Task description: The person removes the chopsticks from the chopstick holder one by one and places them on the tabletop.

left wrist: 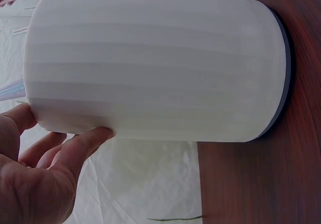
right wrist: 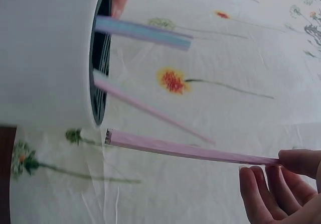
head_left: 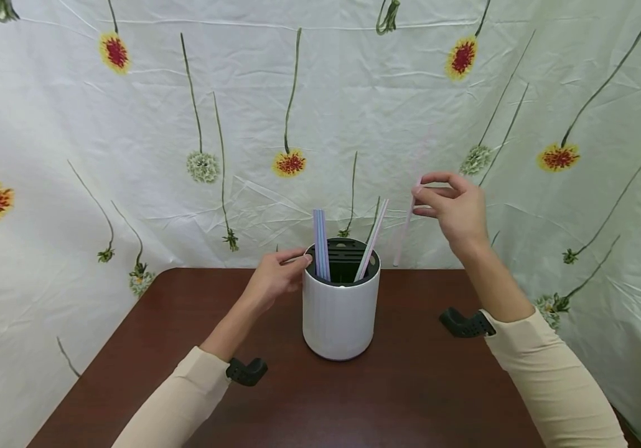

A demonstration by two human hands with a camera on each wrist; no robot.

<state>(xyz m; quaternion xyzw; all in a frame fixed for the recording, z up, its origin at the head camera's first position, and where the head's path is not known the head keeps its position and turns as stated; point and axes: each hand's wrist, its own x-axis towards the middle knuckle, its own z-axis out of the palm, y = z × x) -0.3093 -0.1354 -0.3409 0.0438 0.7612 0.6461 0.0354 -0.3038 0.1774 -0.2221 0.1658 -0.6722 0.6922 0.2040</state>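
Note:
A white round holder [head_left: 338, 320] with a black slotted top [head_left: 345, 254] stands upright on the table. My left hand [head_left: 278, 277] holds its left side near the rim, thumb and fingers against the wall in the left wrist view [left wrist: 45, 169]. My right hand [head_left: 452, 208], raised to the right of the holder, pinches one end of a slim pink straw-like bundle [right wrist: 185, 150]. Its free end points down, apart from the holder. A blue-purple straw bundle [head_left: 322, 246] stands in the left of the top, and a pale pink one [head_left: 373, 239] leans right.
The dark reddish-brown table [head_left: 404, 386] reaches back to a white flower-printed cloth [head_left: 253, 124], which hangs behind and on both sides. Dark wrist camera mounts [head_left: 246, 372] sit at both sleeves.

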